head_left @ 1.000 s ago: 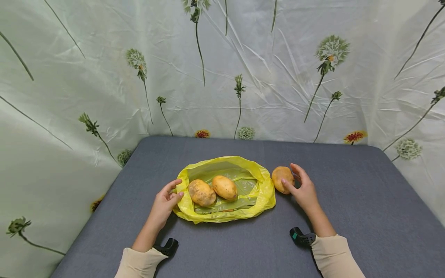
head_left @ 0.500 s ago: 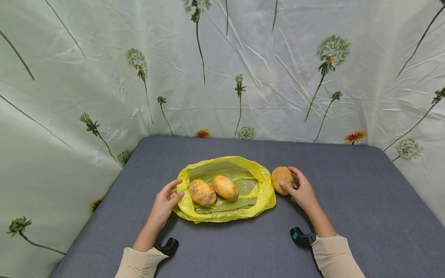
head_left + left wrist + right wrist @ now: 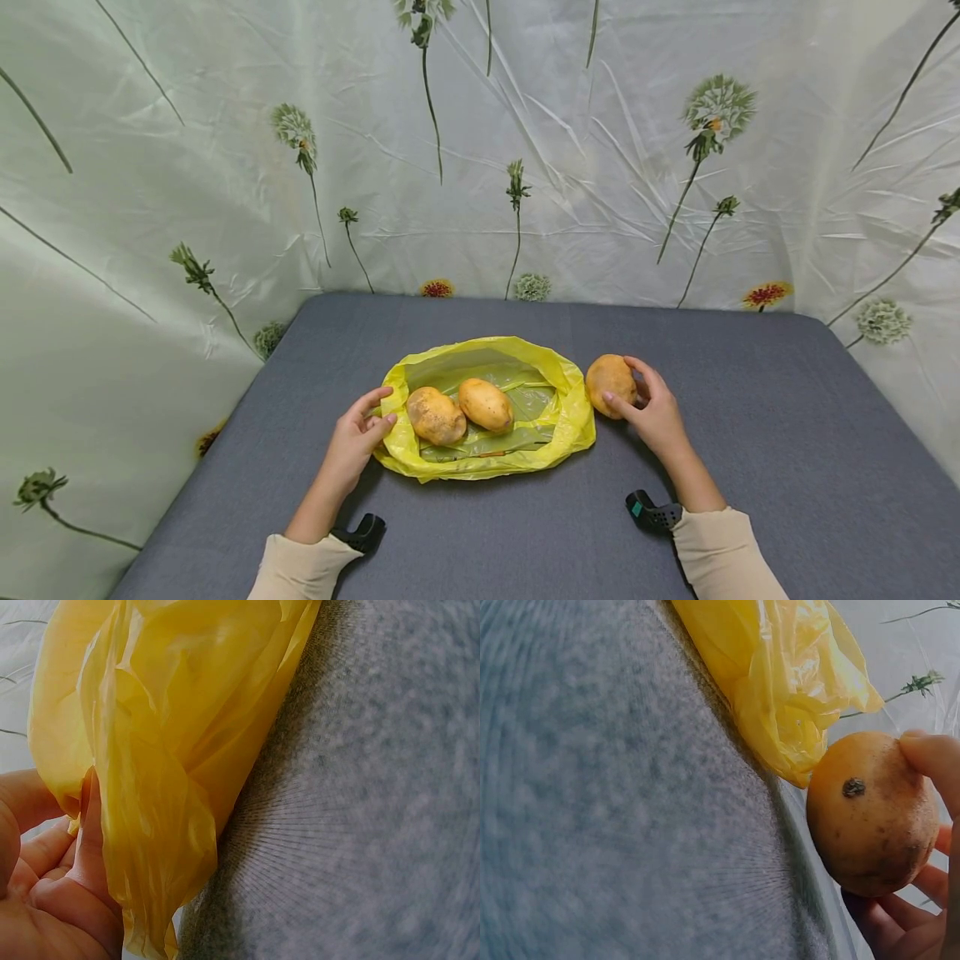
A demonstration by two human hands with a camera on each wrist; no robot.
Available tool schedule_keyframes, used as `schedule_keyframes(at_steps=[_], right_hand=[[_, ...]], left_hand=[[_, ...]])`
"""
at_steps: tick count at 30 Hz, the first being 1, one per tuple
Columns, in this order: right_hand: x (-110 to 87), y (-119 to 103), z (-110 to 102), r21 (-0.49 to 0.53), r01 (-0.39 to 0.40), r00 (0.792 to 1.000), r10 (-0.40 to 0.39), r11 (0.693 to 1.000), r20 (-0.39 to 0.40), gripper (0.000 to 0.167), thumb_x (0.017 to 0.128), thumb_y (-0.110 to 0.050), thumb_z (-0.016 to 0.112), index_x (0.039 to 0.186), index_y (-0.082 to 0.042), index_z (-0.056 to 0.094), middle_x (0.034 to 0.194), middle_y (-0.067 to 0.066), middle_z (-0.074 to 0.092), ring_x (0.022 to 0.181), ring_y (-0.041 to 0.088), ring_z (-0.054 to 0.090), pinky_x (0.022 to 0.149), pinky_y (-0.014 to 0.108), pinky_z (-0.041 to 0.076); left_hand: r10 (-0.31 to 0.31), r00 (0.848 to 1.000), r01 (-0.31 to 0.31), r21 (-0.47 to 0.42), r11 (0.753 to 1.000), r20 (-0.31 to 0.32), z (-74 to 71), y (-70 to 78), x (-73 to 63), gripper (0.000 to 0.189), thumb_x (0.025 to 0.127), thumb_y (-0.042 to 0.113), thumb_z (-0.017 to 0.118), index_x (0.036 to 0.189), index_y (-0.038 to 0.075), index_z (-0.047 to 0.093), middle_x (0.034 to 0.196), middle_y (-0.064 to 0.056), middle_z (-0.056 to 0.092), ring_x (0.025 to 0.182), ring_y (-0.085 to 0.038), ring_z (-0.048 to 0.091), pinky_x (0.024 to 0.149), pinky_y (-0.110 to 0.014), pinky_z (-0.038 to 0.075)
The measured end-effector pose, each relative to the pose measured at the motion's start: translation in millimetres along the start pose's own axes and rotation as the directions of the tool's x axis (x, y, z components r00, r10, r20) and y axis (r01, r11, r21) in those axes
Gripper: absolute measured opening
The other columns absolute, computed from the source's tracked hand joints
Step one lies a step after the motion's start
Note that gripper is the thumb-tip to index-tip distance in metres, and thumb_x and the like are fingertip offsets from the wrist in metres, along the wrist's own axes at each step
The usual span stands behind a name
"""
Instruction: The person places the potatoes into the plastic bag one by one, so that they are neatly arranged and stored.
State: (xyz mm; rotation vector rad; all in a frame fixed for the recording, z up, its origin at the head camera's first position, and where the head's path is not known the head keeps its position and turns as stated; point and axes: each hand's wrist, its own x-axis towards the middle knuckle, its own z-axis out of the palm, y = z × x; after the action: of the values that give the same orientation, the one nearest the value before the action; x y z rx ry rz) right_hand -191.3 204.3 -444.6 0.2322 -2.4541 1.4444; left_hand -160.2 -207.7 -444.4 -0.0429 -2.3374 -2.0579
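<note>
A yellow plastic bag (image 3: 573, 417) sits on the table with its mouth spread wide. Inside it lie two potatoes, a blotchy one (image 3: 435, 416) on the left and a smoother one (image 3: 486, 406) touching it. My left hand (image 3: 357, 429) holds the bag's left rim between thumb and fingers; in the left wrist view the thin plastic (image 3: 157, 787) hides part of the fingers. Just right of the bag, my right hand (image 3: 654, 414) grips a third potato (image 3: 609, 385). This potato (image 3: 870, 817) shows a dark spot in the right wrist view, close beside the bag.
The grey cloth-covered table (image 3: 495, 542) extends around the bag on every side. Behind it hangs a pale curtain (image 3: 570, 167) printed with dandelions. Black wrist mounts (image 3: 651, 510) jut inward from both sleeves.
The right hand's fingers have closed further round the potato, which has tilted and risen slightly. The left hand, the bag and the two potatoes inside have kept their places.
</note>
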Motion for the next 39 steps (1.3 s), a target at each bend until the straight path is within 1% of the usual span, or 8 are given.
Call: schedule_keyframes(at_steps=[5,9,12,16,19,30,33,39], right_hand=[[2.0,12.1,1.4,-0.021,0.017,0.999,-0.017,1.000,-0.037,0.065,0.078,-0.017,0.071,0.133,-0.005,0.039,0.131,0.020,0.037,0.109,0.041,0.045,0.084,0.052,0.039],[2.6,11.6,1.2,-0.008,0.031,0.998,-0.031,0.999,-0.058,0.065,0.077,-0.016,0.071,0.133,-0.006,0.039,0.131,0.018,0.038,0.110,0.040,0.044,0.084,0.051,0.039],[2.6,8.3,0.9,-0.004,0.039,0.997,-0.039,0.999,-0.067,0.066,0.077,-0.015,0.072,0.133,-0.006,0.039,0.132,0.016,0.038,0.112,0.037,0.044,0.085,0.046,0.039],[2.5,3.9,1.0,0.012,0.061,0.995,-0.060,0.998,-0.076,0.068,0.076,-0.014,0.073,0.134,-0.007,0.039,0.133,0.013,0.037,0.112,0.034,0.045,0.086,0.022,0.039],[3.0,0.8,1.8,0.041,0.082,0.993,-0.079,0.996,-0.087,0.067,0.075,-0.010,0.073,0.133,-0.006,0.039,0.132,0.014,0.038,0.110,0.034,0.045,0.082,0.010,0.034],[2.7,-12.1,6.7,0.092,0.142,0.985,-0.131,0.986,-0.112,0.068,0.073,0.000,0.072,0.133,-0.005,0.041,0.131,0.012,0.040,0.107,0.025,0.045,0.083,0.012,0.036],[2.0,-22.3,7.7,0.090,0.162,0.983,-0.153,0.983,-0.107,0.069,0.071,0.004,0.072,0.132,-0.002,0.041,0.131,0.014,0.040,0.108,0.024,0.045,0.084,0.013,0.036],[-2.7,-55.7,8.6,0.108,0.249,0.966,-0.238,0.963,-0.103,0.067,0.068,0.013,0.070,0.128,0.009,0.040,0.128,0.023,0.040,0.108,0.018,0.045,0.084,0.014,0.036]], left_hand=[[0.008,1.000,-0.008,0.000,1.000,0.001,0.2,0.6,0.0,0.045,0.087,0.003,0.057,0.129,0.000,0.041,0.119,-0.016,0.035,0.065,-0.008,0.043,0.055,-0.019,0.038],[0.007,1.000,-0.007,-0.002,1.000,0.002,0.3,0.3,-0.1,0.045,0.087,0.003,0.057,0.129,0.000,0.040,0.119,-0.016,0.035,0.065,-0.008,0.043,0.055,-0.018,0.038],[0.008,1.000,-0.008,-0.004,1.000,0.002,0.2,0.4,-0.3,0.045,0.087,0.003,0.057,0.129,0.000,0.040,0.119,-0.016,0.036,0.066,-0.008,0.043,0.055,-0.018,0.039],[0.009,1.000,-0.009,-0.005,1.000,0.002,0.2,0.9,-0.7,0.045,0.087,0.003,0.057,0.129,-0.001,0.040,0.118,-0.016,0.037,0.066,-0.008,0.043,0.056,-0.018,0.039],[0.010,1.000,-0.010,-0.004,1.000,0.000,0.5,1.1,-0.8,0.046,0.087,0.003,0.057,0.129,-0.001,0.040,0.117,-0.016,0.037,0.066,-0.008,0.043,0.056,-0.018,0.039],[0.013,1.000,-0.013,-0.004,1.000,0.004,0.1,0.0,-0.6,0.046,0.087,0.004,0.057,0.129,0.000,0.040,0.117,-0.015,0.036,0.066,-0.008,0.043,0.056,-0.018,0.039],[0.011,1.000,-0.011,-0.001,1.000,0.006,-0.1,-0.5,-0.5,0.046,0.087,0.004,0.057,0.130,0.000,0.040,0.119,-0.015,0.035,0.066,-0.008,0.043,0.056,-0.018,0.039],[0.010,1.000,-0.010,-0.001,1.000,0.006,-0.5,-1.8,0.5,0.046,0.087,0.004,0.057,0.129,0.000,0.040,0.119,-0.016,0.035,0.066,-0.008,0.043,0.056,-0.018,0.039]])
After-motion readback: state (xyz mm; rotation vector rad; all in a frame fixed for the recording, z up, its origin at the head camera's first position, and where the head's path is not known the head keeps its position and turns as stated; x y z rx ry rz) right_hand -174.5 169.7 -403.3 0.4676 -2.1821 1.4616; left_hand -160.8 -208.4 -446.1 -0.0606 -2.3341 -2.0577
